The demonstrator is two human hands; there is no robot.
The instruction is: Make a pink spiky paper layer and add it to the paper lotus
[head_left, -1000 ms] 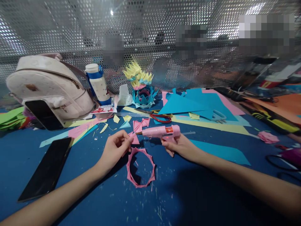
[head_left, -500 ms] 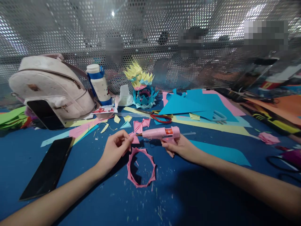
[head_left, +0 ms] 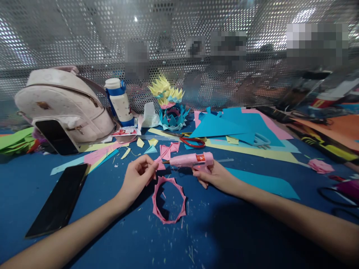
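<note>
My right hand grips a pink glue gun by its handle, and the metal nozzle points left. Opposite the nozzle, my left hand is closed in a pinch on a small folded pink paper piece. Its outline blends with the pink behind, and the fingers cover part of it. The nozzle tip is close to the left fingertips; whether they touch I cannot tell. Just beyond lie more folded pink paper pieces. Nearer to me, a ring of folded pink paper rests on the blue table.
Red-handled scissors, blue paper sheets and a folded-paper model are behind the hands. A black phone, another phone, a backpack and a bottle stand or lie left. Yellow-black tools lie right.
The nozzle has drawn back very slightly from the left fingertips, and the glue gun sits a touch lower. Both hands keep their hold. The view has shifted a little.
</note>
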